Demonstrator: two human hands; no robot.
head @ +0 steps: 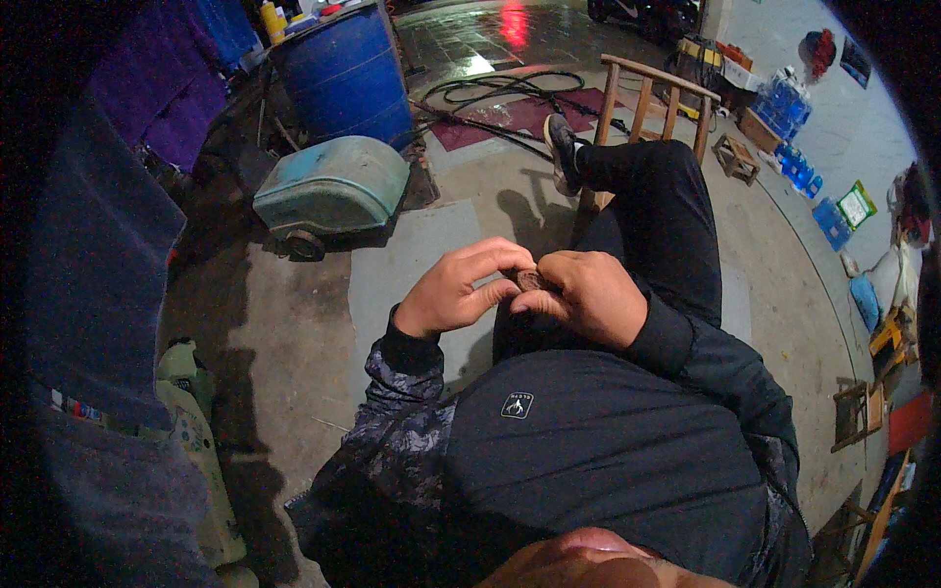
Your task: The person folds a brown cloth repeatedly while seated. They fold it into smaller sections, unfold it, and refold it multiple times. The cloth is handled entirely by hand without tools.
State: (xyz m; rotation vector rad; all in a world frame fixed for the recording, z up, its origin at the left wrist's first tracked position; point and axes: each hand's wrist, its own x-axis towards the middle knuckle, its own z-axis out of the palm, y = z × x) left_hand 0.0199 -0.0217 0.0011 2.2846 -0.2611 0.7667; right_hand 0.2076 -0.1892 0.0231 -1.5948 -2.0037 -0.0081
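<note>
A small round brown object (529,280), its kind too small to tell, is pinched between my two hands in front of my jacket. My left hand (467,285) has its fingertips and thumb against one side of it. From the other side my right hand (592,294) grips it, thumb below and curled fingers above. The fingers hide part of the object. Just beyond the hands, my raised leg in black trousers (662,198) rests across, with a dark shoe (562,153) at its end.
A wooden chair (660,77) stands beyond my leg. Left of it are a coiled black hose (507,87), a blue plastic barrel (342,81) and a worn greenish casing (331,184) on the floor. Bottles (798,170), a small wooden stool (735,159) and boxes line the right wall.
</note>
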